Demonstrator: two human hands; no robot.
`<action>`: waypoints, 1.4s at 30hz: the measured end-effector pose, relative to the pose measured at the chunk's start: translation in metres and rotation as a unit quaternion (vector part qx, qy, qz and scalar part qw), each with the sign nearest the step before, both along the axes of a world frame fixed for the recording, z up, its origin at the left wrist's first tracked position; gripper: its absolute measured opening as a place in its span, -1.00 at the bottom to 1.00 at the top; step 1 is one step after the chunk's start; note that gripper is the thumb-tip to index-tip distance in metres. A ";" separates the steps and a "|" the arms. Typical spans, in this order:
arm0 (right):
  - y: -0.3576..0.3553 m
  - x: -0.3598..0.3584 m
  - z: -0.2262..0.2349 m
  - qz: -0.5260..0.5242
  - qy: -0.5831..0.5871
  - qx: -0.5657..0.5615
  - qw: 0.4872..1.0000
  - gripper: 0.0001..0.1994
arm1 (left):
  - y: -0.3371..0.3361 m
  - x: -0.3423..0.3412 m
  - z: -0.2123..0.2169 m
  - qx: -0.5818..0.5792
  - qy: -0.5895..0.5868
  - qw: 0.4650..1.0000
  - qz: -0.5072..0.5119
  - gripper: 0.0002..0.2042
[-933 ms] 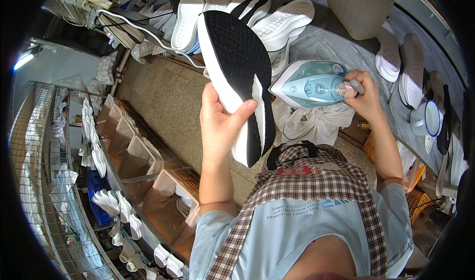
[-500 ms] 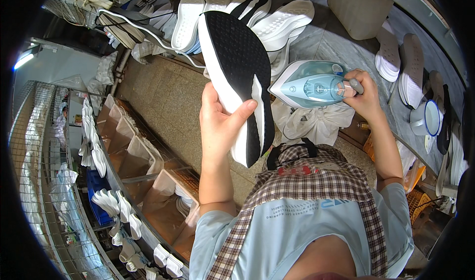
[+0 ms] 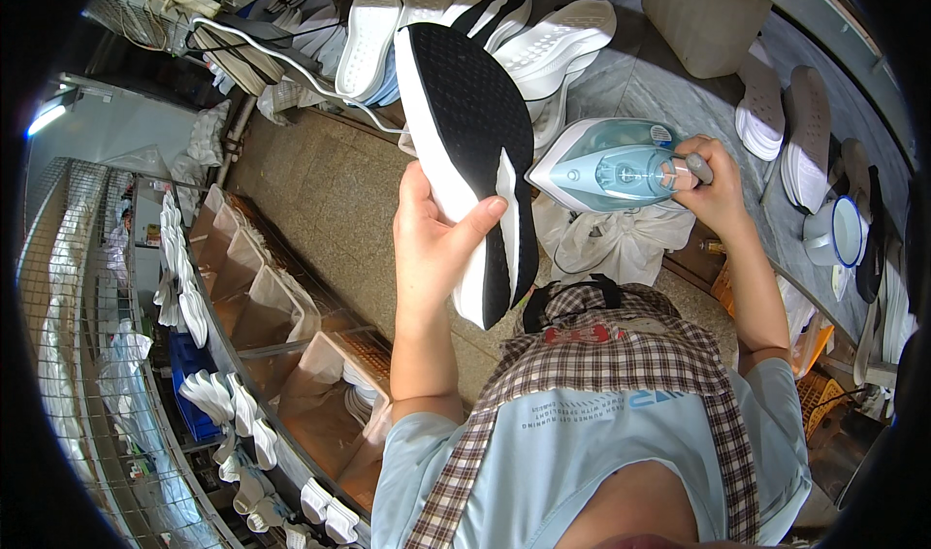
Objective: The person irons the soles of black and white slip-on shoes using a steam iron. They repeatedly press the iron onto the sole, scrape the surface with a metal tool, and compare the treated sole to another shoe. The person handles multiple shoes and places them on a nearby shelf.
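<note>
My left hand (image 3: 436, 248) is closed round a black and white shoe sole (image 3: 467, 113), thumb on its black tread side. The sole is held up, tilted, with its broad end toward the bench. In my right hand (image 3: 716, 185) is the handle of a light blue and white steam iron (image 3: 611, 166). The iron's pointed tip faces left, close beside the sole's right edge; whether they touch I cannot tell. Behind the iron and sole, white soles (image 3: 558, 45) lie on the grey bench. A white cloth bundle (image 3: 621, 239) hangs below the iron.
Along the right of the bench stand a white enamel mug (image 3: 832, 234) and more soles (image 3: 805, 132). A grey bin (image 3: 703, 16) is at the back. At left are lined crates (image 3: 291, 306), a wire rack (image 3: 87, 306) and a rail of white soles (image 3: 208, 399). A white cord (image 3: 291, 69) runs behind.
The sole in my left hand has shifted very slightly to the right. My right hand and the iron stay in place.
</note>
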State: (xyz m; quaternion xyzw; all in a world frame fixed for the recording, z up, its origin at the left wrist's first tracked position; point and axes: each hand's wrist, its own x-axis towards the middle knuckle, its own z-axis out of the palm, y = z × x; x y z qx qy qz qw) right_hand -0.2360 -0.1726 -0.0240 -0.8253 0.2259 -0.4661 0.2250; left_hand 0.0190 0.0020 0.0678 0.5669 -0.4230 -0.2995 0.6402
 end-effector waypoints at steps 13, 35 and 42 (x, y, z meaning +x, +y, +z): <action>-0.018 -0.018 -0.032 0.018 -0.114 -0.006 0.993 -0.58 | -0.008 -0.001 -0.009 -0.193 0.156 0.969 0.010 -0.41; -0.057 -0.046 -0.082 -0.360 -0.125 0.027 0.924 -0.60 | -0.024 -0.017 -0.024 -0.183 0.286 0.936 -0.096 -0.36; -0.031 -0.064 -0.084 -0.373 -0.163 0.098 0.908 -0.72 | -0.028 -0.020 -0.026 -0.173 0.310 0.927 -0.121 -0.39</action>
